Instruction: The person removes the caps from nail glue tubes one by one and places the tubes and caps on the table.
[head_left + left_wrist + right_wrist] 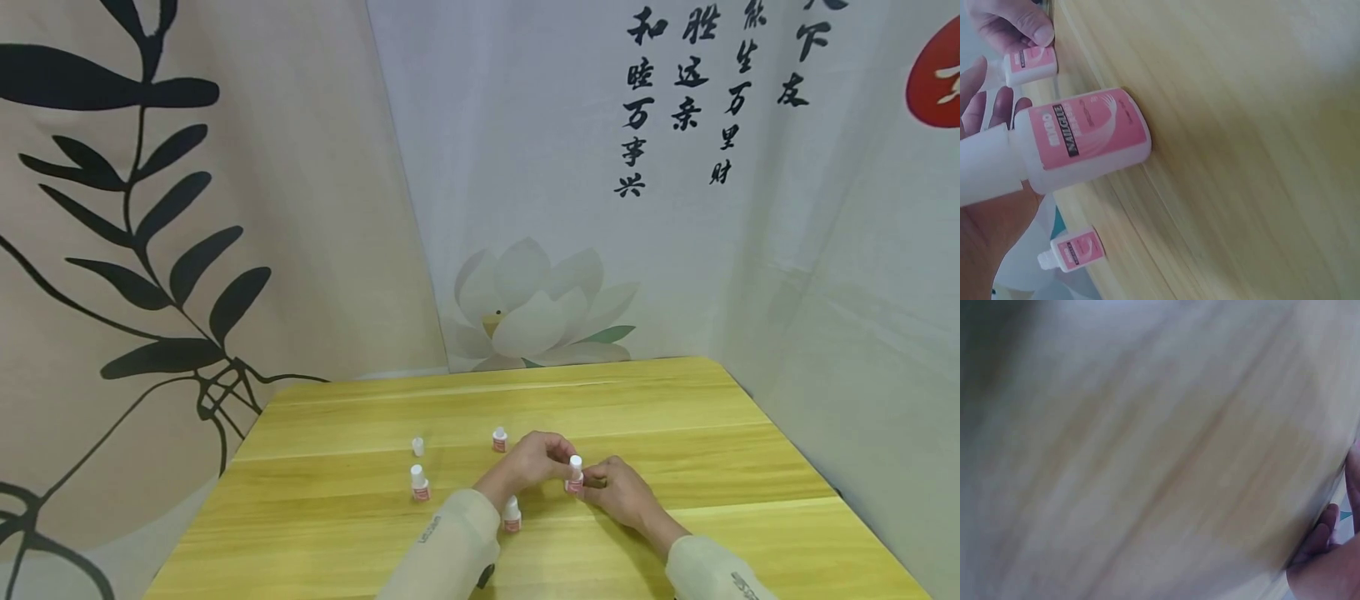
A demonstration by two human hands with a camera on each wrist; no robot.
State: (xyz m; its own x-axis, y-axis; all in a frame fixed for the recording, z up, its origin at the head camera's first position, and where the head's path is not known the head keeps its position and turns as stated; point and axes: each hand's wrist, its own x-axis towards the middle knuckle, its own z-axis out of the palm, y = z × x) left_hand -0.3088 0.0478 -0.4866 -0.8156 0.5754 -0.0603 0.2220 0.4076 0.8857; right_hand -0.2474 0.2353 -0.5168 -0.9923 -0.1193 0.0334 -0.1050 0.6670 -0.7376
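Note:
A small white nail glue bottle (574, 477) with a pink label stands upright between both hands, its white cap on top. My right hand (619, 493) pinches its body from the right; in the left wrist view the right thumb (1041, 35) presses on the label. My left hand (536, 460) has thumb and fingers at the cap from the left. Below the left wrist stands a second capped bottle (512, 517), large in the left wrist view. Behind the left hand is a bottle (499, 441) whose nozzle shows. In the right wrist view a hand (1322, 569) appears only at the edge.
Farther left on the wooden table (337, 533) stands another capped nail glue bottle (420, 484). A loose white cap (417, 447) stands behind it. Printed cloth (315, 208) hangs behind the table's far edge, and a plain white cloth side borders it on the right.

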